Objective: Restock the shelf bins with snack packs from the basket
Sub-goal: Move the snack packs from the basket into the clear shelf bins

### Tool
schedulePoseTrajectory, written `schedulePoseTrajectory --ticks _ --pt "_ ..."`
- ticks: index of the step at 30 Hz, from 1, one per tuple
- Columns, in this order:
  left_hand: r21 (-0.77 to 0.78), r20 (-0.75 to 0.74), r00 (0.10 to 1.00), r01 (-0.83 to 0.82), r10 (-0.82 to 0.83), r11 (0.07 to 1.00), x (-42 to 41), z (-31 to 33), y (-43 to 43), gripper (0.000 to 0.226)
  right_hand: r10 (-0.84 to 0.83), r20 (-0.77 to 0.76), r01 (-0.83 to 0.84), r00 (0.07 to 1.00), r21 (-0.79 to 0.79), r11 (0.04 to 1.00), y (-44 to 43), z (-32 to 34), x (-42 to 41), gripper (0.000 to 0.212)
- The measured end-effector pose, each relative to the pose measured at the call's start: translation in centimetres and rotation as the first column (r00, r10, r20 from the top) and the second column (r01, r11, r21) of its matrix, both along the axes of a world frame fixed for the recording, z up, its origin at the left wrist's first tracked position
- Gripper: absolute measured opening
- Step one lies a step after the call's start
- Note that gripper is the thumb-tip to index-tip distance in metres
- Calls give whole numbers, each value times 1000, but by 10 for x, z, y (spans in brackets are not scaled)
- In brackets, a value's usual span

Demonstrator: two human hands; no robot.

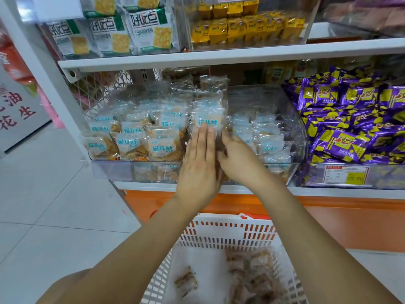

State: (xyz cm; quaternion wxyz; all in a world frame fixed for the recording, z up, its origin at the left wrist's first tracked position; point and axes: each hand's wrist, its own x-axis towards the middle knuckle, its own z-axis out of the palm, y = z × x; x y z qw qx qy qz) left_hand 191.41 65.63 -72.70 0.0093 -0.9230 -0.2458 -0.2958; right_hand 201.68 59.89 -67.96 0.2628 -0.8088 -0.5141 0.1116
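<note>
So both hands were up at the clear bin [114, 170] on the lower shelf [328, 191], the one full of see-through snack packs [162, 145] with the blue labels. The left hand [200, 163] was flat, fingers straight and together, pressing against the front of an upright stack [208, 99] of those same packs standing about mid-bin. The right hand [238, 160] was right next to it, touching the left hand, reaching in at the stack's right side. Its fingers were mostly hidden behind the left hand and the plastic, so I honestly couldn't tell if they were wrapped around anything or just pushing.

The left part of the bin was packed in neat rows. The right part had fewer packs, lying lower.

The basket [230, 235], white with orange showing through the slots, sat below the arms in front of the shelf. It had some brownish loose packs [252, 275] left in the bottom, mostly on the right, pretty blurry.

The next bin to the right held purple packs [341, 119] with a price tag [346, 175] on its front. On the shelf above sat yellow packs [247, 27] and green-and-white cracker packs [131, 31]. The floor [43, 194] was pale tile.
</note>
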Motion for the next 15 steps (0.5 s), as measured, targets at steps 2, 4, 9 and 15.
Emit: schedulePoseTrajectory --ticks 2,4,9,15 --pt "17 -17 1000 -15 15 1000 -2 -7 -1 70 -1 32 2 1000 -41 999 -1 -5 -4 64" --pt "43 -69 998 -6 9 999 -3 -7 7 75 -47 30 47 998 -3 999 -1 -7 -7 62" --pt "26 -152 988 43 -38 999 -5 6 15 92 -157 -16 157 987 243 957 -8 -8 -10 46" --pt "-8 -129 990 56 -56 998 -21 10 14 93 -162 0 154 987 304 940 -22 -13 -14 43"
